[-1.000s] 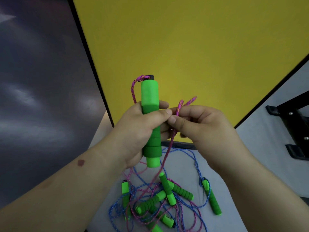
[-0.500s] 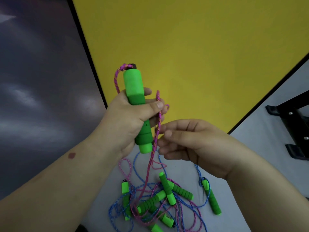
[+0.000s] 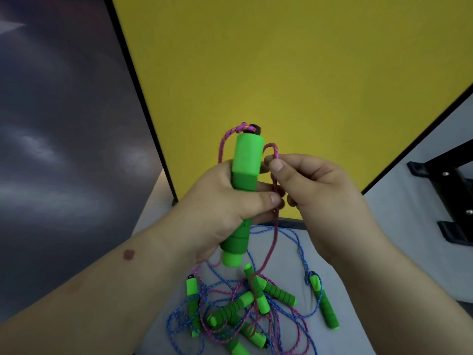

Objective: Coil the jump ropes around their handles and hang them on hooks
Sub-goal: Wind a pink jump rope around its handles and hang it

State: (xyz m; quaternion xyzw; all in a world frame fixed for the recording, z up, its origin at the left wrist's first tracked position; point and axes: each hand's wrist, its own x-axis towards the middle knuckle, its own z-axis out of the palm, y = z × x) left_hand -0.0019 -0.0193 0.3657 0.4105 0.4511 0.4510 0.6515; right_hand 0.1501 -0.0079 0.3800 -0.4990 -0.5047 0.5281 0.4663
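My left hand (image 3: 225,201) grips a green foam jump-rope handle (image 3: 247,162) upright in front of the yellow wall. A pink braided rope (image 3: 274,226) leaves the handle's top, loops down its left side, and another strand runs down its right side to the pile below. My right hand (image 3: 312,185) pinches a small loop of that pink rope between thumb and forefinger, right beside the handle's upper part. Below, on the grey floor, lies a tangled pile of jump ropes (image 3: 245,311), pink and blue, with several green handles.
A yellow wall panel (image 3: 294,67) with a black edge stands straight ahead, a dark grey wall (image 3: 64,124) to the left. A black metal rack foot (image 3: 450,196) sits on the grey floor (image 3: 399,226) at the right. One handle (image 3: 323,302) lies apart at the pile's right.
My left hand brought the handle back toward the centre and lower. My right hand rose from below the handle and took hold of a loop of pink rope beside its top.
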